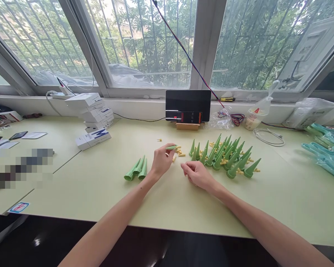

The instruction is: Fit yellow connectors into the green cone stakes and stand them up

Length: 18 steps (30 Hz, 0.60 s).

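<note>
"While we're on the head view, where is the held green cone (170, 147)?"

"Pinched in the left hand (161, 160), thumb and fingers closed on it, near the small yellow pieces (182, 154). Three loose cones (136, 170) lie on the table (100, 189) to the left; a cluster of upright cones (218, 157) stands to the right, with yellow pieces among them."

"And the right hand (199, 173)?"

"Fingers curled inward, beside the cluster; whether they grip anything, I cannot tell."

"Which step is in hand?"

"Handling that single cone beside the yellow pieces, I'd judge. The next move seems to call for a light fingertip grip, well clear of the standing cones."
</note>
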Motion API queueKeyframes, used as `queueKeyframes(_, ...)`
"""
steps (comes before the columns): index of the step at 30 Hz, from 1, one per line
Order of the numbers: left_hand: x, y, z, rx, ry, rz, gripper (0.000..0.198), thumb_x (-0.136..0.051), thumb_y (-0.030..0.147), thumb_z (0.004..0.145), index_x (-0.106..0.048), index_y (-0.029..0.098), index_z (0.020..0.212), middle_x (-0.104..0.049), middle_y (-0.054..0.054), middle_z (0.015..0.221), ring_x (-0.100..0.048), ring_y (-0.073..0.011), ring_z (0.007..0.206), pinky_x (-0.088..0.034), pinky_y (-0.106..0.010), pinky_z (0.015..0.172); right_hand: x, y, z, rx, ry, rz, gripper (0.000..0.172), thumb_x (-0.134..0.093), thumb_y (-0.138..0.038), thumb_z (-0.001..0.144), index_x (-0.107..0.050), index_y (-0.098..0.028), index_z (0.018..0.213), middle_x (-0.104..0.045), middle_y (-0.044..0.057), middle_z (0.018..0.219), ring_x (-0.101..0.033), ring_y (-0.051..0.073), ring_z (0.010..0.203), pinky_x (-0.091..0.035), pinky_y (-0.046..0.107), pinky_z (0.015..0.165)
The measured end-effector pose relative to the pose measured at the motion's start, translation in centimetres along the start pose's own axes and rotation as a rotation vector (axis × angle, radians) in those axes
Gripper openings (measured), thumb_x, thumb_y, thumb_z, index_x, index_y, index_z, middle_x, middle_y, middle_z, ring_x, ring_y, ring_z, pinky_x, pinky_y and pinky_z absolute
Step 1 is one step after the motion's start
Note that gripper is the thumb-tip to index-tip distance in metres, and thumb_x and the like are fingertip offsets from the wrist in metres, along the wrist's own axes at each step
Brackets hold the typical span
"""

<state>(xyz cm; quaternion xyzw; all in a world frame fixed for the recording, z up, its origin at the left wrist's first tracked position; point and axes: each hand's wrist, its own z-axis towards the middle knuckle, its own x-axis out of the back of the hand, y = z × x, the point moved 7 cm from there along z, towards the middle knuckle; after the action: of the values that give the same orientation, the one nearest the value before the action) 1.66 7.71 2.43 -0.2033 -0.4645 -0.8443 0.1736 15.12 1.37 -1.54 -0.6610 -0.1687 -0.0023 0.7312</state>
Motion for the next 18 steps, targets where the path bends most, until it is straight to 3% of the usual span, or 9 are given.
queueKeyframes(9,-1.6,-0.4,-0.1,-0.085,0.006,0.057,0.017,-0.052,0.029,0.094,-0.063,0.021,0.105,-0.072,-0.004,0.095,-0.067,-0.0172,0.08,-0.052,-0.031,0.076,0.0,0.0,0.0,0.0,0.004,-0.039,0.044,-0.046,-0.051,0.092,-0.046,-0.02,0.061,-0.036,-0.006,0.043,-0.032,0.009,0.039,-0.025,0.023,0.042)
queueKeyframes(18,-2.9,-0.9,0.6,-0.189,0.013,0.113,0.018,-0.059,0.019,0.09,-0.068,0.021,0.105,-0.073,-0.005,0.1,-0.063,-0.0209,0.096,-0.05,-0.035,0.085,-0.1,0.2,0.1,0.01,-0.007,-0.039,0.044,-0.045,-0.051,0.093,-0.046,-0.02,0.062,-0.035,-0.006,0.044,-0.032,0.009,0.039,-0.025,0.023,0.042)
